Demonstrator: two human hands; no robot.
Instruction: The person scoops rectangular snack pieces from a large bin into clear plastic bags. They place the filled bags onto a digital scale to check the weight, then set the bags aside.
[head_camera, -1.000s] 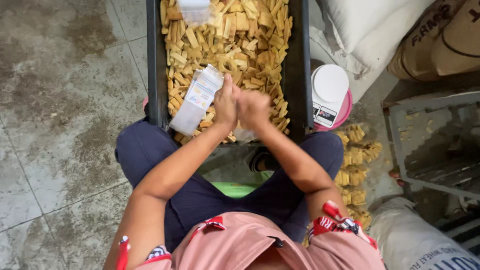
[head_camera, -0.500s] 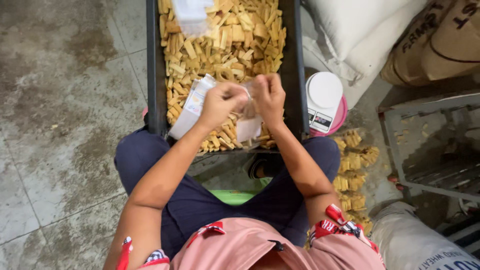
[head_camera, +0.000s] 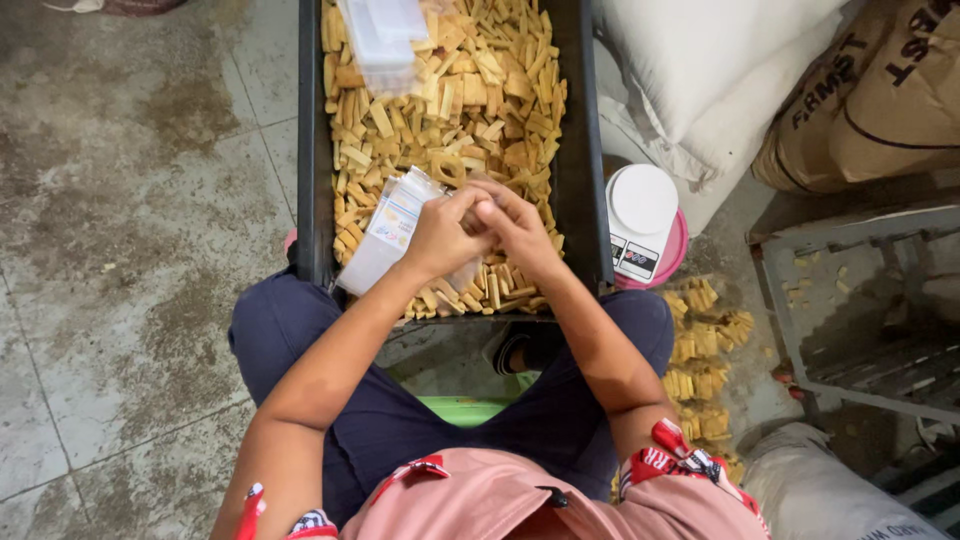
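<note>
I sit over a long black tray (head_camera: 311, 200) filled with several tan, stick-shaped biscuits (head_camera: 450, 110). My left hand (head_camera: 440, 235) grips a stack of clear plastic bags (head_camera: 385, 240) that slants down toward the tray's left wall. Pressed against it, my right hand (head_camera: 515, 225) pinches the edge of a single clear bag (head_camera: 465, 275) that hangs below both hands. The fingers of the two hands meet over the near part of the tray.
Another stack of clear bags (head_camera: 380, 35) lies on the biscuits at the far end. A white and pink kitchen scale (head_camera: 643, 225) stands right of the tray. Filled biscuit packs (head_camera: 700, 350) lie on the floor, with large sacks (head_camera: 860, 90) and a metal frame (head_camera: 850, 310) at right.
Both hands have drawn closer together over the tray, and the bag stack has tilted further left. The view has shifted a little.
</note>
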